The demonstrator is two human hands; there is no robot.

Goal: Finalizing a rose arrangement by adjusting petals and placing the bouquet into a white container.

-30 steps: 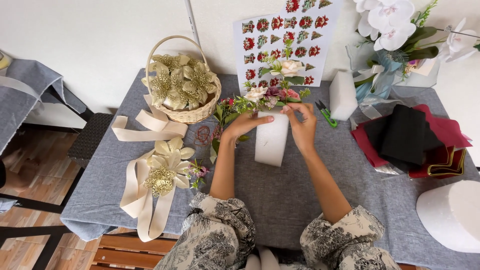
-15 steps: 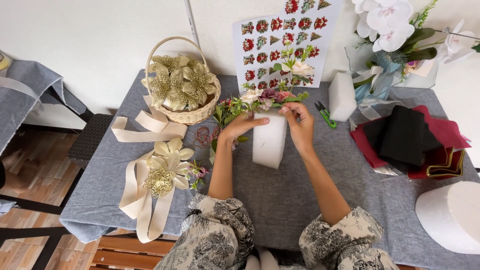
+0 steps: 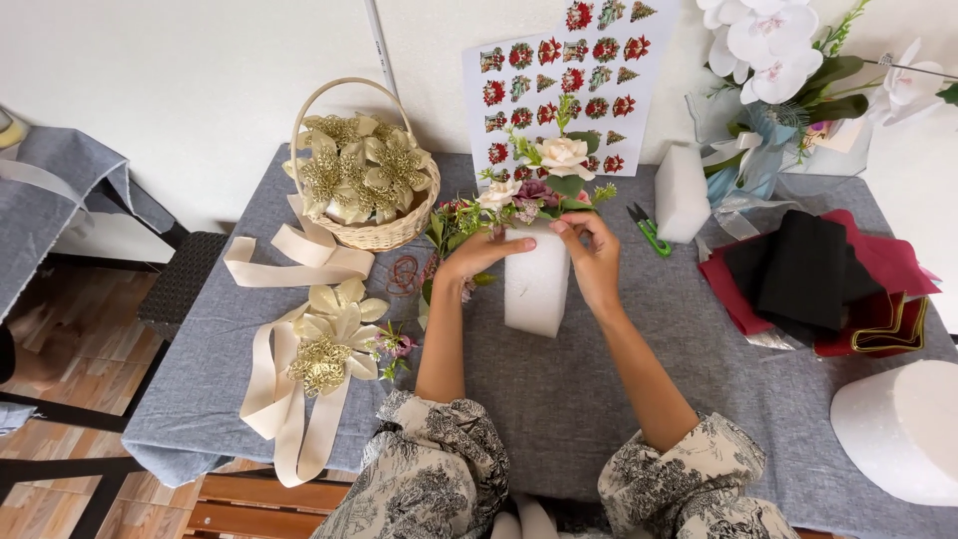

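While bent over the top edge of the white foam block (image 3: 536,294), fingers (image 3: 574,228) of the right hand (image 3: 596,262) close together at the foot of the flower stems; whether clamped on a stem or only pressing, impossible to tell. Fingers (image 3: 514,247) of the left hand (image 3: 489,255) curled at the other top corner, among green leaves, grip also not clear. Block placed in the middle of the grey bench (image 3: 559,399), between both hands.

Done so far, by judgement: only a small cluster of flowers (image 3: 544,180), cream, pink and dark red with greenery, set at the far top end. Left to cover: front and sides of the block, bare and white. Not yet used: gold flowers (image 3: 359,170) in the wicker basket (image 3: 374,235) to the left, one more gold flower (image 3: 334,334) lying on the cream ribbon (image 3: 299,262).

Behind the block, leaning on the wall: white rectangular sheet (image 3: 559,90) with rows of small red, green and gold pictures. Just right of it, green scissors (image 3: 649,232) and a small white foam piece (image 3: 682,192). Further right, flat stack of black and red sheets (image 3: 798,269); at the near right corner, big round white foam form (image 3: 898,429).
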